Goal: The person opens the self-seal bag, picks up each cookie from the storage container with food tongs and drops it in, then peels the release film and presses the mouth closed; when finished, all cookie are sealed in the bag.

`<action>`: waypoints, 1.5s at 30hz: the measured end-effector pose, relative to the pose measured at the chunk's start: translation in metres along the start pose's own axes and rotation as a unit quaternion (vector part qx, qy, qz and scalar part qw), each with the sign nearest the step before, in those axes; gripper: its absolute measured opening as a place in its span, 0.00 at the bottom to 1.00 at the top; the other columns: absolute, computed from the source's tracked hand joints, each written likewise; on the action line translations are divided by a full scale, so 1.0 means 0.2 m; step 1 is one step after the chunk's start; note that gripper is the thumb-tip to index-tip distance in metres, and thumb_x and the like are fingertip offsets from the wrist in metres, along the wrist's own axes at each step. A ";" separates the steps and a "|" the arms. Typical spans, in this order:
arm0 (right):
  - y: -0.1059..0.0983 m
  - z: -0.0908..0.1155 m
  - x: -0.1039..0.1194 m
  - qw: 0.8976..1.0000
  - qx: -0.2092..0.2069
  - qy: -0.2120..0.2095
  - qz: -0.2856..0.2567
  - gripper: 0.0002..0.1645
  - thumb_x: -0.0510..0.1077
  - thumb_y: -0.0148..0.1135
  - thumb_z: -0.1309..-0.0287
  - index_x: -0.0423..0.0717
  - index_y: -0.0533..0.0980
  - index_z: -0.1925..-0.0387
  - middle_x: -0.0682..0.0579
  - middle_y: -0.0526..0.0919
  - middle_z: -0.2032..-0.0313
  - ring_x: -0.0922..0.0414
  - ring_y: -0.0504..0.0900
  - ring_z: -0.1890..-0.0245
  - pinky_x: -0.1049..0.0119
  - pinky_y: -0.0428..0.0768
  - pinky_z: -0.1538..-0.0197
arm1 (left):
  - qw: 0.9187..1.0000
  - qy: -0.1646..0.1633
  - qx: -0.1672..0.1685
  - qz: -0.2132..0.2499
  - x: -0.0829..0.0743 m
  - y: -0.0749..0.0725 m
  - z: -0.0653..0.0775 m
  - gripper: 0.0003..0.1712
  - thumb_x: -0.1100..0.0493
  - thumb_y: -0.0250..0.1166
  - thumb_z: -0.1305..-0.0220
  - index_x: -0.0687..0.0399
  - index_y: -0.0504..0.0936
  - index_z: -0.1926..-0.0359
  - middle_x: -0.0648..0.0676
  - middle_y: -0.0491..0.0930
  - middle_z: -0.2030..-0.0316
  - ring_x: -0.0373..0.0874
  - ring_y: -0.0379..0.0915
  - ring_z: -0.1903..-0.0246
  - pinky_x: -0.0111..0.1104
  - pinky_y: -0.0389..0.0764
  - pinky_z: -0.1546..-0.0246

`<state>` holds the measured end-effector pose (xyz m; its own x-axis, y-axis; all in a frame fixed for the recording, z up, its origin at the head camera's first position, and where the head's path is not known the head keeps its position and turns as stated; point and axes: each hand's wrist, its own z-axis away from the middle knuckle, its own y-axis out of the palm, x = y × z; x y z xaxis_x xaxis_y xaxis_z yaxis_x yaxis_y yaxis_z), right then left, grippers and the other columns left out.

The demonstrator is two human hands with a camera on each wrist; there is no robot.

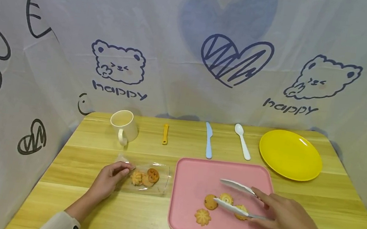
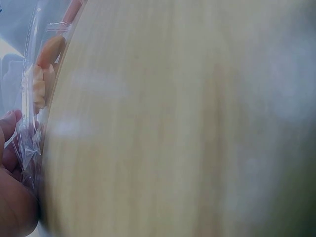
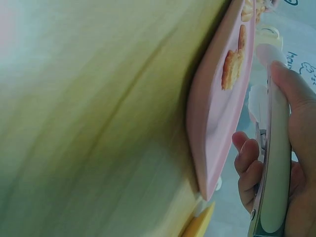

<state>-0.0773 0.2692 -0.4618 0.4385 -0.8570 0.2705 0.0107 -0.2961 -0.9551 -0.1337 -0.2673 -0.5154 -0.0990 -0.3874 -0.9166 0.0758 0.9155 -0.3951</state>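
Observation:
My left hand (image 1: 108, 179) pinches the open end of a clear plastic bag (image 1: 164, 171) lying on the table left of the tray. Inside the bag are several cookies (image 1: 147, 179), bunched near my fingers. My right hand (image 1: 284, 216) grips a pair of tongs (image 1: 232, 207) with white tips, held spread over the pink tray (image 1: 193, 173). On the tray lie a round cookie (image 1: 210, 202), a flower-shaped cookie (image 1: 203, 217), a ring-shaped cookie (image 1: 226, 198) and another cookie (image 1: 242, 214) partly covered by the lower tong arm. Nothing sits between the tong tips.
Behind the bag stands a cream mug (image 1: 124, 126). Along the back lie a small orange-yellow handle-like piece (image 1: 165, 134), a light blue knife (image 1: 209, 140) and a white spoon (image 1: 242, 141). A yellow plate (image 1: 290, 155) sits at the back right. A printed cloth hangs behind the table.

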 end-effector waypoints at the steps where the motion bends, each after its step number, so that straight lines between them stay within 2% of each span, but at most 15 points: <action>1: 0.00 0.01 -0.01 1.000 -0.003 0.000 0.000 0.46 0.74 0.73 0.51 0.58 0.78 0.35 0.71 0.71 0.72 0.72 0.64 0.76 0.72 0.69 0.71 | 1.000 0.001 0.000 0.000 0.00 0.00 0.00 0.11 0.63 0.60 0.24 0.62 0.86 0.49 0.60 0.86 0.49 0.37 0.79 0.50 0.22 0.79 0.49; 7: -0.01 0.05 -0.03 1.000 0.005 0.004 0.006 0.45 0.75 0.72 0.50 0.58 0.78 0.35 0.70 0.69 0.74 0.71 0.63 0.76 0.72 0.67 0.71 | 1.000 0.004 0.003 0.002 0.00 0.00 0.00 0.11 0.63 0.60 0.24 0.63 0.86 0.49 0.61 0.86 0.49 0.39 0.79 0.50 0.22 0.79 0.50; 18: -0.02 0.06 -0.05 0.998 0.064 0.020 0.011 0.47 0.79 0.65 0.48 0.57 0.77 0.34 0.69 0.65 0.76 0.70 0.61 0.79 0.71 0.63 0.72 | 1.000 0.001 0.005 0.001 -0.01 0.00 -0.01 0.11 0.64 0.60 0.24 0.63 0.86 0.48 0.61 0.85 0.49 0.40 0.79 0.48 0.22 0.78 0.49; 26: -0.02 0.06 -0.05 0.998 0.060 0.010 0.022 0.43 0.77 0.65 0.44 0.58 0.79 0.36 0.69 0.64 0.77 0.71 0.59 0.79 0.72 0.63 0.71 | 1.000 -0.001 0.005 0.003 -0.01 0.00 -0.01 0.11 0.65 0.60 0.25 0.64 0.86 0.48 0.61 0.85 0.49 0.38 0.79 0.48 0.22 0.78 0.49; 37: -0.03 0.05 -0.05 0.994 0.099 0.039 0.018 0.46 0.80 0.62 0.45 0.59 0.78 0.34 0.69 0.66 0.76 0.69 0.62 0.77 0.70 0.64 0.69 | 1.000 -0.008 0.002 -0.001 -0.01 0.00 0.00 0.11 0.64 0.61 0.25 0.62 0.86 0.48 0.60 0.86 0.49 0.40 0.79 0.48 0.23 0.78 0.49; 41: -0.03 0.05 -0.05 0.995 0.088 0.030 0.022 0.45 0.79 0.63 0.45 0.59 0.78 0.34 0.70 0.66 0.76 0.70 0.63 0.76 0.70 0.65 0.69 | 1.000 -0.009 0.001 -0.001 -0.01 0.00 0.00 0.11 0.63 0.61 0.25 0.62 0.86 0.48 0.60 0.86 0.49 0.40 0.79 0.48 0.23 0.78 0.49; 45: -0.04 0.04 -0.05 0.998 0.056 0.006 0.026 0.41 0.75 0.67 0.44 0.58 0.79 0.36 0.71 0.66 0.76 0.71 0.62 0.77 0.71 0.66 0.70 | 1.000 -0.008 0.001 0.000 -0.01 0.00 0.00 0.11 0.63 0.61 0.25 0.62 0.86 0.48 0.60 0.86 0.49 0.41 0.79 0.49 0.23 0.78 0.49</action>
<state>-0.0741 0.2841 -0.4575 0.4295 -0.8756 0.2210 0.0883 -0.2028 -0.9752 -0.1334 -0.2667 -0.5134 -0.0825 -0.3888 -0.9176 0.0786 0.9153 -0.3950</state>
